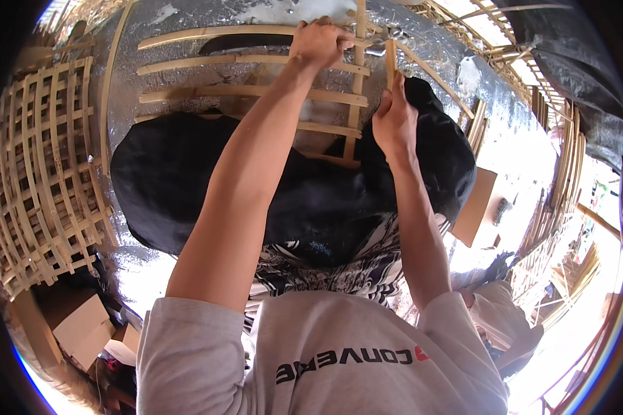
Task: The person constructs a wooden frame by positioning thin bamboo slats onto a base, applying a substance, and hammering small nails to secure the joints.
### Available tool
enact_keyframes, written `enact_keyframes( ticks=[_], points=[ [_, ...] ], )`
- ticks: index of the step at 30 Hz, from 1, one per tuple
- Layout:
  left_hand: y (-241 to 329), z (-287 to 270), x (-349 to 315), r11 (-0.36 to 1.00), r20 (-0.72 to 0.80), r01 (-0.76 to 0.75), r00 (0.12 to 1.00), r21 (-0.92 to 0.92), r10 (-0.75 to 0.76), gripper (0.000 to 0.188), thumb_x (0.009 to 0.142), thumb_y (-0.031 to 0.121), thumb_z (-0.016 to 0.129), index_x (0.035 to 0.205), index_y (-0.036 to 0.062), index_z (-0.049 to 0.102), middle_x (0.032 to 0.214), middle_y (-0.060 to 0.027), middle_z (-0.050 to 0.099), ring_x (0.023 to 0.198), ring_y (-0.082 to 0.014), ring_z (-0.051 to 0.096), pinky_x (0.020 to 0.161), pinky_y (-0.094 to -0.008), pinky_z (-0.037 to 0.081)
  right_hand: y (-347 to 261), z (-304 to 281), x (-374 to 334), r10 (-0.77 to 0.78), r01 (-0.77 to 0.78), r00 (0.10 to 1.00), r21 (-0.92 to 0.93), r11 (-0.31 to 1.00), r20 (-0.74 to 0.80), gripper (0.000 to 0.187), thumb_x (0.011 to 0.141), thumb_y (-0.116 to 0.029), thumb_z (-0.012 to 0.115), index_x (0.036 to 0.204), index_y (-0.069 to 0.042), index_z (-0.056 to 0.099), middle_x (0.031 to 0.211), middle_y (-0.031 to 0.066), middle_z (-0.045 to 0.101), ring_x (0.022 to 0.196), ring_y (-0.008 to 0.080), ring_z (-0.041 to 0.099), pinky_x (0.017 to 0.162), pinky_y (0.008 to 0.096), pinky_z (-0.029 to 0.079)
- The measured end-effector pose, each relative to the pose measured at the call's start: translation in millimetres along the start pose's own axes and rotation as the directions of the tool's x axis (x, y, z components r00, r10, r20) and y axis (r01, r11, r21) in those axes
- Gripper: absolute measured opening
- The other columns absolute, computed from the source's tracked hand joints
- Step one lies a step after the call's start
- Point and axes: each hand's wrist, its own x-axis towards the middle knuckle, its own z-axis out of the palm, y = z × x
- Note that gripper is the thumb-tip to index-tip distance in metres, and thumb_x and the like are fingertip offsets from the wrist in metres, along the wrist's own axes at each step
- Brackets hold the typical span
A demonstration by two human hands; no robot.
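The frame (235, 91) on the foil (221, 15) looks light, springy and splittable, best held near a joint, where the left hand (320, 43) curls, its grip unclear, while the right hand (396, 121) clasps a wooden-handled tool (392, 59).

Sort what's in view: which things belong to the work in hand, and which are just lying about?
In use, it seems:
bamboo slats and crosspiece, at the left hand
wooden piece, held in the right hand
dark blade-like thing beside the left hand

Lying about, it seems:
woven lattice panel, left
cardboard box, lower left
cardboard piece, right
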Motion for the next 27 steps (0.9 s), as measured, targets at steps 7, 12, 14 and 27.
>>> enact_keyframes(
  ticks=[7,12,14,27],
  points=[
    [-8.8,5.8,-4.1,0.999,-0.016,0.052,0.999,-0.001,-0.052,0.022,0.09,0.04,0.066,0.11,0.0377,0.073,0.1,-0.0007,0.067,0.101,-0.0214,0.064,0.093,-0.0451,0.043,-5.3,4.1,-9.7,-0.165,0.185,0.975,0.132,0.974,-0.15,0.054,0.095,-0.001,0.052,0.147,-0.002,0.039,0.077,0.0219,0.065,0.062,0.0351,0.067,0.056,0.0392,0.053],
    [-13.3,6.5,-4.7,0.997,-0.042,0.036,0.999,0.071,-0.034,0.023,0.088,0.042,0.067,0.11,0.0368,0.074,0.099,-0.0004,0.067,0.099,-0.0217,0.065,0.09,-0.0463,0.045,-30.2,-14.5,-4.1,0.069,-0.031,0.976,0.185,0.982,-0.205,0.052,0.096,-0.004,0.051,0.147,-0.002,0.038,0.078,0.0247,0.064,0.066,0.0359,0.069,0.057,0.0398,0.054],
    [-10.3,3.3,-8.4,0.998,0.012,0.055,0.998,-0.018,-0.054,0.022,0.091,0.037,0.064,0.11,0.0369,0.073,0.105,-0.0028,0.068,0.101,-0.0223,0.065,0.094,-0.0483,0.043,-10.7,4.9,-14.2,-0.016,0.045,0.979,0.14,0.989,-0.202,0.052,0.096,-0.004,0.05,0.146,-0.002,0.039,0.077,0.0271,0.063,0.07,0.0411,0.068,0.061,0.0406,0.053],
    [-10.3,4.9,-5.5,0.997,0.035,0.073,0.997,-0.01,-0.072,0.022,0.092,0.038,0.063,0.111,0.0393,0.073,0.108,-0.0033,0.068,0.106,-0.0207,0.063,0.097,-0.0483,0.042,-28.9,-19.2,-3.9,0.002,0.053,0.978,0.254,0.966,-0.21,0.05,0.096,-0.005,0.051,0.145,-0.004,0.041,0.088,0.0289,0.066,0.076,0.0443,0.067,0.067,0.0487,0.053]
  ],
)
